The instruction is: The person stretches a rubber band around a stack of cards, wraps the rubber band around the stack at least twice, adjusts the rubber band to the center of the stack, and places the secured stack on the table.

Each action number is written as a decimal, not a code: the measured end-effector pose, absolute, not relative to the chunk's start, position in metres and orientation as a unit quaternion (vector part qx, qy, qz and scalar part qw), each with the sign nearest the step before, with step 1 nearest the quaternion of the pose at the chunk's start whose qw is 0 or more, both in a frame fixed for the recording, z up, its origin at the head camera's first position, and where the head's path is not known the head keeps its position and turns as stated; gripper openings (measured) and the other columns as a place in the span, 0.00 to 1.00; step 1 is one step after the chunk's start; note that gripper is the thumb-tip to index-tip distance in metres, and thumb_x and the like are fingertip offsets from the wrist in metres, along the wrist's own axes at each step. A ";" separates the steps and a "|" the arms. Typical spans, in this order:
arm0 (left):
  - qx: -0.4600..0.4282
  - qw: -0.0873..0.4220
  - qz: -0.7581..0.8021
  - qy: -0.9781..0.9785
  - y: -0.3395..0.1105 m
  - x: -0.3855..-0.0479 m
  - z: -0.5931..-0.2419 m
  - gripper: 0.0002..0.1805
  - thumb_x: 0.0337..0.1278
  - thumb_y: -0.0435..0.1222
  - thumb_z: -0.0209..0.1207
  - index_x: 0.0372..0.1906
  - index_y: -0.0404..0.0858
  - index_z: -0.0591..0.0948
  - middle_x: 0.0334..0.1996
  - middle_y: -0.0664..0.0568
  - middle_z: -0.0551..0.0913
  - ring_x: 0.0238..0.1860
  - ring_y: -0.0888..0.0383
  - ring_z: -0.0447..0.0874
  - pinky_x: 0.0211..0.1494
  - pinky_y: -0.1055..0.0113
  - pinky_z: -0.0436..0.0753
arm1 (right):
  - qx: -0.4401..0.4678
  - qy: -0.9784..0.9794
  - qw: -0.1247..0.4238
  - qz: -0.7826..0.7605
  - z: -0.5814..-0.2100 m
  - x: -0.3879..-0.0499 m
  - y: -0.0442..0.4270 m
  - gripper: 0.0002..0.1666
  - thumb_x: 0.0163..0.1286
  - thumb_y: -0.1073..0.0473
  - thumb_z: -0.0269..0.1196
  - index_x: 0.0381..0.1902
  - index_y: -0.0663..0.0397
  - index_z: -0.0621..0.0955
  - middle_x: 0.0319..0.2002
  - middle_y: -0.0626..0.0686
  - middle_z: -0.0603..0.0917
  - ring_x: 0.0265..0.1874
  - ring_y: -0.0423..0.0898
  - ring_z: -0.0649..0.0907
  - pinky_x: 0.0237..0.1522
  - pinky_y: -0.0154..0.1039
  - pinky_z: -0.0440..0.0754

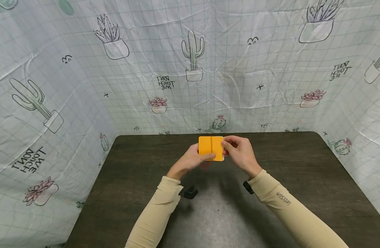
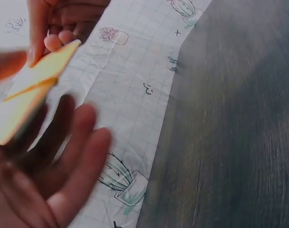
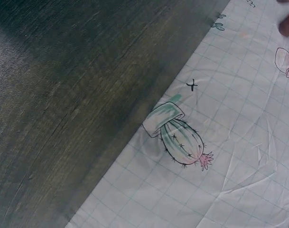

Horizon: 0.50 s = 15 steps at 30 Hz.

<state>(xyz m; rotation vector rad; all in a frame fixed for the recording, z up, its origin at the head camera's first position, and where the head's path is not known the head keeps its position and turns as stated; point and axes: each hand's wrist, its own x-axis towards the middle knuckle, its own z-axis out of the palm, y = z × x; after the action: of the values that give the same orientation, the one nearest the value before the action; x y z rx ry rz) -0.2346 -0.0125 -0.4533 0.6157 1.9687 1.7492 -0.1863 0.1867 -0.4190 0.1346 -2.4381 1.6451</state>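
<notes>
A small yellow-orange notebook with an elastic band across its cover is held up above the far part of the table. My left hand grips it from the left, the thumb lying over the cover and band. At the opposite edge my right hand pinches the notebook between thumb and fingers. The left wrist view has the notebook tilted, with blurred left-hand fingers beneath it. Only a bit of dark fingertips shows in the right wrist view's corner.
The dark wooden table lies below both hands. A white grid-patterned curtain with cactus drawings hangs behind the table and along both sides. Black wrist devices sit under the beige sleeves.
</notes>
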 end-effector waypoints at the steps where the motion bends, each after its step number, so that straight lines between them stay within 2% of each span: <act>1: 0.221 0.194 0.643 0.708 -0.011 -0.235 -0.453 0.16 0.69 0.38 0.62 0.54 0.33 0.76 0.39 0.44 0.82 0.37 0.47 0.84 0.40 0.51 0.87 | 0.045 -0.825 0.099 0.555 -0.419 -0.186 0.187 0.11 0.74 0.65 0.61 0.48 0.69 0.84 0.29 0.60 0.83 0.25 0.53 0.83 0.29 0.36 0.85; 3: 0.217 0.150 0.664 0.699 -0.009 -0.235 -0.452 0.16 0.72 0.38 0.59 0.55 0.33 0.75 0.41 0.44 0.81 0.38 0.50 0.84 0.39 0.60 0.86 | 0.044 -0.825 0.097 0.556 -0.420 -0.186 0.187 0.11 0.74 0.65 0.62 0.48 0.69 0.84 0.29 0.60 0.83 0.25 0.53 0.83 0.29 0.37 0.86; 6: 0.205 0.105 0.686 0.690 -0.004 -0.234 -0.450 0.14 0.74 0.37 0.57 0.55 0.31 0.75 0.40 0.45 0.80 0.35 0.54 0.82 0.37 0.67 0.84 | 0.046 -0.820 0.095 0.563 -0.421 -0.185 0.186 0.12 0.74 0.65 0.62 0.49 0.69 0.84 0.30 0.61 0.84 0.25 0.52 0.83 0.31 0.41 0.87; 9: 0.189 0.088 0.700 0.683 0.000 -0.232 -0.449 0.15 0.74 0.37 0.56 0.55 0.31 0.75 0.38 0.47 0.78 0.33 0.56 0.80 0.34 0.68 0.82 | 0.056 -0.815 0.097 0.568 -0.421 -0.185 0.185 0.12 0.74 0.65 0.62 0.49 0.69 0.84 0.32 0.61 0.84 0.25 0.51 0.84 0.33 0.43 0.88; 15: 0.172 0.051 0.710 0.681 0.004 -0.231 -0.447 0.14 0.75 0.40 0.56 0.52 0.34 0.78 0.39 0.48 0.77 0.31 0.56 0.78 0.31 0.69 0.81 | 0.067 -0.819 0.095 0.561 -0.422 -0.185 0.184 0.13 0.74 0.64 0.63 0.50 0.68 0.84 0.31 0.61 0.84 0.25 0.51 0.83 0.30 0.37 0.86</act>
<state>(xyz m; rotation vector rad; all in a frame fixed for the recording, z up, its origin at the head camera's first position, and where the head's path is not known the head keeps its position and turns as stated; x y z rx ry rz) -0.2313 0.0042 -0.4467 0.5239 2.0717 2.1625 -0.1847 0.1837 -0.4222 0.1984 -2.4303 1.6645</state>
